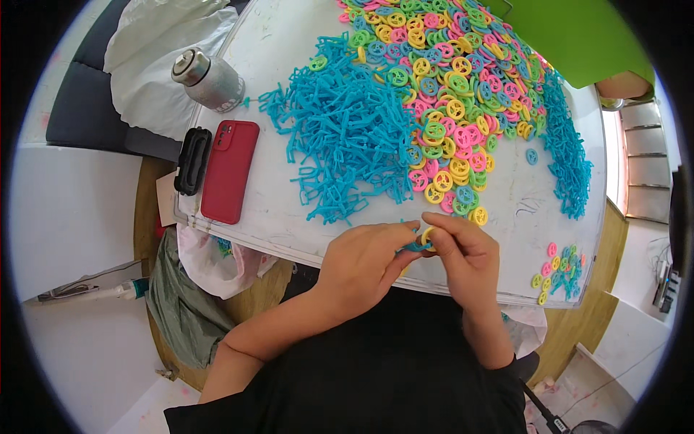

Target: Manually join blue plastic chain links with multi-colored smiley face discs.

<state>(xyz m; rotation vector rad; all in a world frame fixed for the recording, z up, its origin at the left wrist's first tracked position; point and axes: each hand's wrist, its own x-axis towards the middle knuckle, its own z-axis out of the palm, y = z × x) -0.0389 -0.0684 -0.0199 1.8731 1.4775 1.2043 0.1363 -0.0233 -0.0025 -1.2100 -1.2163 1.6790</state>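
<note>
Both hands meet over the near edge of the table. My left hand (367, 264) pinches a small blue plastic piece (414, 246), mostly hidden by the fingers. Held by my right hand (468, 254), a yellow plastic ring (426, 236) touches the blue piece; whether they are joined I cannot tell. Just beyond the hands spreads a big heap of yellow, pink, green and blue spoked plastic rings (463, 108). Left of it lies a tangled pile of blue forked plastic pieces (347, 123).
A red phone (230, 172), a black open case (193, 160) and a steel bottle (208, 79) stand or lie along the table's left side. More blue pieces (567, 145) and a small mixed group of rings (551, 266) are at the right. A person in green (578, 36) is opposite.
</note>
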